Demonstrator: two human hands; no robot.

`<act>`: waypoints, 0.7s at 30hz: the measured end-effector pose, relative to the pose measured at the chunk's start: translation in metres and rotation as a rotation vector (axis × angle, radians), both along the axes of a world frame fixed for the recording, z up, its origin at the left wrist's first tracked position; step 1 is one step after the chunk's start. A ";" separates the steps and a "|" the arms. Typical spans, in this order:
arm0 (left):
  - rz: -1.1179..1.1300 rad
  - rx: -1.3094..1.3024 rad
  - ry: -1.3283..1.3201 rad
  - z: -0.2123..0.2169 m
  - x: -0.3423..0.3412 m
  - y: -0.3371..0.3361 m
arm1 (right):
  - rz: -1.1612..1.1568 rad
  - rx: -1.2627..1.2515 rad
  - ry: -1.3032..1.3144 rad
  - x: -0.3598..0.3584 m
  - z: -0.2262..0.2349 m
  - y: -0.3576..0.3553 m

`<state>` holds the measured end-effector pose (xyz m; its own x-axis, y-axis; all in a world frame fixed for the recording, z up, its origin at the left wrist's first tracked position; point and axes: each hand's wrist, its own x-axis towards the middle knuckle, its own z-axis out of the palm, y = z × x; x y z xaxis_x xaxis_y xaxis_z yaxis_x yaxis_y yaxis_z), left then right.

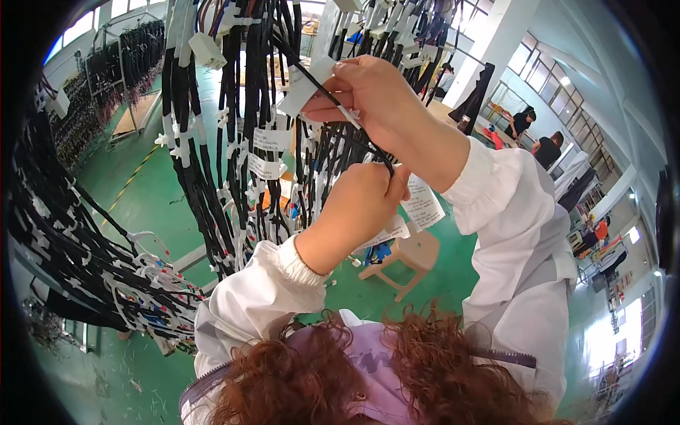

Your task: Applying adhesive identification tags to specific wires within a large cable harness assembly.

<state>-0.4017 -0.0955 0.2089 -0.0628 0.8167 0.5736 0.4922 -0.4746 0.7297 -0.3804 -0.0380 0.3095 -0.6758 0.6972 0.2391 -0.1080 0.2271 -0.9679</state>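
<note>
My left hand (pixel 361 202) is closed in a fist around a black taped wire harness (pixel 372 146), which comes out over its top. Above it, my right hand (pixel 382 92) pinches a white paper label (pixel 304 86) between thumb and fingers. The harness branch runs slantwise in front of that label and past the right fingers. A small white clip sits on the branch by the right palm. Another printed white label (pixel 423 205) hangs beside my left hand. Whether it belongs to the held harness I cannot tell.
Dense bundles of black harnesses (pixel 188 134) with white connectors hang ahead, and more (pixel 64 234) spread at the left. Below my hands stands a beige plastic stool (pixel 404 258) on the green floor. Two people (pixel 547 150) are at tables far right, near a white pillar (pixel 496 49).
</note>
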 end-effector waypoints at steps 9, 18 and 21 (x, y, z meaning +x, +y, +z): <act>0.004 0.083 0.002 -0.009 0.000 0.006 | -0.050 -0.040 0.127 -0.004 -0.005 0.000; -0.031 0.093 -0.056 -0.009 -0.002 0.001 | -0.015 -0.086 0.221 -0.006 -0.007 -0.009; -0.023 0.081 -0.036 -0.007 -0.001 0.000 | -0.018 -0.080 0.247 -0.006 -0.007 -0.006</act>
